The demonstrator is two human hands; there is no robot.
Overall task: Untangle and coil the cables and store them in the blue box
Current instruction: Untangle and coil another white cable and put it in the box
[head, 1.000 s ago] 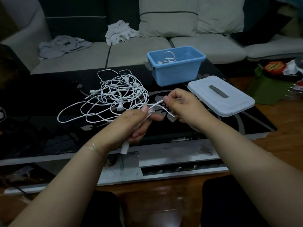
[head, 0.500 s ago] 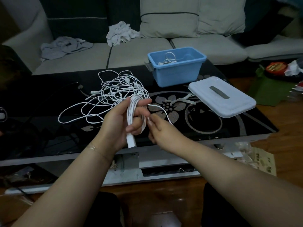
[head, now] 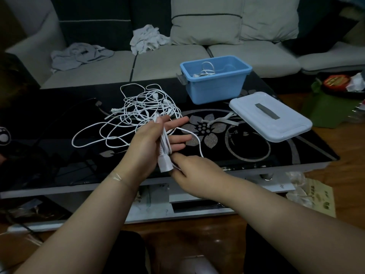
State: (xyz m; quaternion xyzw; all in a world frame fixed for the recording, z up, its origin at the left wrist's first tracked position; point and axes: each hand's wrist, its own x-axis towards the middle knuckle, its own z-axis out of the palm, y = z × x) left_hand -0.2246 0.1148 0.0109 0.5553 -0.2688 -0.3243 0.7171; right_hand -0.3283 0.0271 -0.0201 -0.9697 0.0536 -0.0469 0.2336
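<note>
My left hand [head: 150,143] holds a white cable coil [head: 165,147] wound around its palm, fingers stretched out flat, with a white plug hanging below. My right hand [head: 194,171] sits just below and right of it, pinching the free strand of the same cable near the plug. Behind the hands, a tangle of white cables [head: 138,113] lies spread on the black glass table [head: 256,153]. The blue box [head: 215,86] stands open at the table's far edge with a coiled white cable [head: 205,71] inside.
The box's white lid [head: 270,117] lies on the table to the right of my hands. A grey sofa [head: 246,56] with crumpled clothes runs behind the table. Paper and bags lie on the wooden floor at right.
My left hand's fingers have straightened out from a curled grip on the coil. My right hand came from above the table, down and under the left hand, carrying the strand around it.
</note>
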